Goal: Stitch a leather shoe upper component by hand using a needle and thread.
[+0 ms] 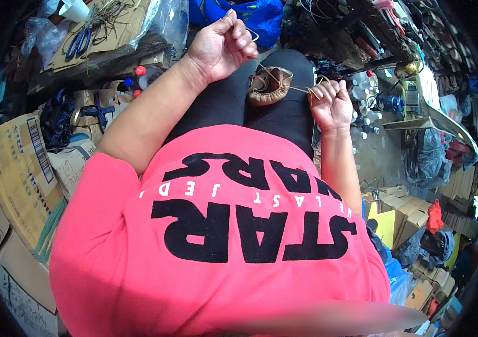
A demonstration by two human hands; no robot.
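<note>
A brown leather shoe [272,96] with a puckered, gathered edge rests on my dark-trousered thighs, between my knees. A thin tan cord [299,89] runs from it toward both sides. My left hand [222,49], raised beyond and left of the shoe, is closed in a fist, with a loop of cord showing at its fingers. On the other side, my right hand [331,105] is closed on the cord, which stretches tight from the shoe to its fingers. Neither hand touches the shoe itself.
Blue-handled scissors [79,42] and a white cup [74,10] are on a cardboard-topped surface at far left. A blue bag [264,19] lies ahead. Cardboard boxes [25,163] crowd the left. Plastic bottles [362,109] and a pale curved panel [446,123] stand at right.
</note>
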